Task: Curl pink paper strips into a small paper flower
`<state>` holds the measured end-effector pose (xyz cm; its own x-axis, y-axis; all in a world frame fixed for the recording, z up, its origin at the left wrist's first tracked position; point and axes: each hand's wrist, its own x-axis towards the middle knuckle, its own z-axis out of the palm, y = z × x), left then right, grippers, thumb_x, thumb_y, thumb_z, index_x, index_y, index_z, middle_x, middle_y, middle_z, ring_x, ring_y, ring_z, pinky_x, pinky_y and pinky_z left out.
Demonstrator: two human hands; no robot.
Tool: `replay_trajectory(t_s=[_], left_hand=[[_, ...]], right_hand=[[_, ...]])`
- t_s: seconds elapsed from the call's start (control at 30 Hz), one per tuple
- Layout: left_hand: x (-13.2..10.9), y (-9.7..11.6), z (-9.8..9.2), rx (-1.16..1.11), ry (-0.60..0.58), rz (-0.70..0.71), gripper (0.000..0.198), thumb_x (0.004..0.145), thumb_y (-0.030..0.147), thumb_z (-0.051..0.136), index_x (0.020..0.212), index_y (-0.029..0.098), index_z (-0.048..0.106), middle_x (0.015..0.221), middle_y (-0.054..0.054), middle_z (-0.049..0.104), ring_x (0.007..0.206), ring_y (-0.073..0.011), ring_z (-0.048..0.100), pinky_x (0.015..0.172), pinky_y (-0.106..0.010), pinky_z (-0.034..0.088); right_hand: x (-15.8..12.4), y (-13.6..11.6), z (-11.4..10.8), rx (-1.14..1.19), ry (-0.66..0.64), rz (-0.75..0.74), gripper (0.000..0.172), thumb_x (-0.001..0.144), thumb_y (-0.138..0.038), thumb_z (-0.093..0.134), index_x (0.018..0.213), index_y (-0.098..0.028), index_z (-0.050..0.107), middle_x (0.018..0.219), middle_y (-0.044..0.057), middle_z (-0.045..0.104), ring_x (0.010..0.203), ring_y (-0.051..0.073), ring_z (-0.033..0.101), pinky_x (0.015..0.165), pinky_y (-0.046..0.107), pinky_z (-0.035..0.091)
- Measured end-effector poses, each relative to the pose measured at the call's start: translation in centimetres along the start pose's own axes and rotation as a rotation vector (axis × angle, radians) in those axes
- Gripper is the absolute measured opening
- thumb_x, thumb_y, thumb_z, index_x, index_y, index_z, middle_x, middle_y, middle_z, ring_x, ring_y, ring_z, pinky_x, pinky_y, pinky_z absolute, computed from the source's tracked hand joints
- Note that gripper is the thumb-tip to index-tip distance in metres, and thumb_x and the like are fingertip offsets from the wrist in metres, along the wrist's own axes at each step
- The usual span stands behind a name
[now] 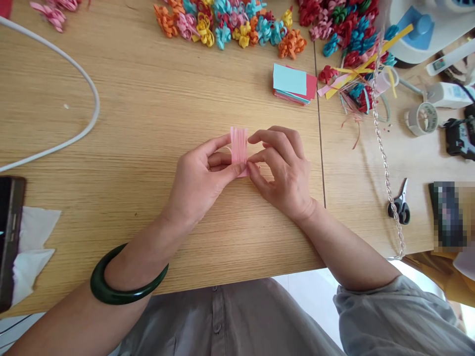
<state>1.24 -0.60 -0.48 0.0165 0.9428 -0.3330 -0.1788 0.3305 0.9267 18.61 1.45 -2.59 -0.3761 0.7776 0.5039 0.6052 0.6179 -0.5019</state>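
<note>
A small pink paper piece cut into fringe strips (238,146) stands between both hands above the wooden table (148,109). My left hand (200,180) pinches its lower edge between thumb and fingers; a dark green bangle (122,289) circles that wrist. My right hand (284,165) grips the same piece from the right, thumb and forefinger closed on its bottom corner, the other fingers curled above.
Many curled paper flowers (230,24) lie along the far edge. A stack of coloured paper cards (293,84) sits beyond the hands. Scissors (400,202), a braided cord (382,148), a tape roll (423,118) and a glue gun (460,136) are right. A white cable (83,74) loops left; a phone (9,237) rests on tissue.
</note>
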Motion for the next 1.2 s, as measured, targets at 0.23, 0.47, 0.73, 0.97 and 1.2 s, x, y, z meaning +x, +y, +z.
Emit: replay_trajectory(t_s=[0.23, 0.47, 0.73, 0.97, 1.2], left_hand=[[0.1, 0.1, -0.1, -0.013, -0.002, 0.012, 0.055, 0.074, 0.027, 0.09, 0.126, 0.02, 0.073, 0.096, -0.002, 0.08, 0.09, -0.023, 0.078, 0.096, -0.041, 0.065], [0.2, 0.3, 0.0, -0.117, 0.049, 0.0, 0.051, 0.072, 0.019, 0.09, 0.121, 0.019, 0.075, 0.106, -0.004, 0.079, 0.097, -0.0236, 0.077, 0.091, -0.035, 0.066], [0.4, -0.8, -0.3, 0.093, 0.068, 0.151, 0.057, 0.077, 0.018, 0.085, 0.132, 0.02, 0.07, 0.09, 0.0, 0.078, 0.083, -0.0207, 0.078, 0.092, -0.039, 0.066], [0.3, -0.6, -0.2, 0.139, 0.055, 0.119, 0.054, 0.079, 0.018, 0.084, 0.131, 0.018, 0.07, 0.092, -0.001, 0.08, 0.085, -0.0213, 0.079, 0.089, -0.037, 0.067], [0.3, -0.5, -0.4, 0.106, 0.017, 0.091, 0.046, 0.079, 0.019, 0.085, 0.123, 0.018, 0.075, 0.094, -0.002, 0.081, 0.085, -0.0206, 0.079, 0.087, -0.035, 0.067]], right_hand=[[-0.2, 0.0, 0.1, -0.016, 0.049, -0.122, 0.013, 0.094, -0.017, 0.064, 0.093, -0.03, 0.063, 0.119, 0.001, 0.075, 0.117, 0.025, 0.064, 0.097, 0.048, 0.057], [-0.2, -0.4, 0.0, 0.188, 0.052, 0.006, 0.007, 0.097, -0.022, 0.067, 0.097, -0.028, 0.07, 0.117, 0.003, 0.077, 0.111, 0.02, 0.066, 0.099, 0.046, 0.055], [-0.3, -0.4, 0.4, 0.205, 0.076, 0.075, 0.003, 0.095, -0.023, 0.071, 0.095, -0.024, 0.069, 0.114, 0.005, 0.076, 0.11, 0.021, 0.068, 0.099, 0.045, 0.054], [-0.3, -0.1, 0.4, -0.022, 0.081, -0.104, 0.01, 0.095, -0.018, 0.065, 0.096, -0.026, 0.06, 0.118, 0.004, 0.074, 0.112, 0.023, 0.064, 0.096, 0.046, 0.056], [-0.2, -0.3, 0.1, -0.083, 0.03, -0.104, 0.013, 0.097, -0.018, 0.061, 0.091, -0.029, 0.059, 0.119, 0.001, 0.073, 0.118, 0.025, 0.064, 0.095, 0.048, 0.058]])
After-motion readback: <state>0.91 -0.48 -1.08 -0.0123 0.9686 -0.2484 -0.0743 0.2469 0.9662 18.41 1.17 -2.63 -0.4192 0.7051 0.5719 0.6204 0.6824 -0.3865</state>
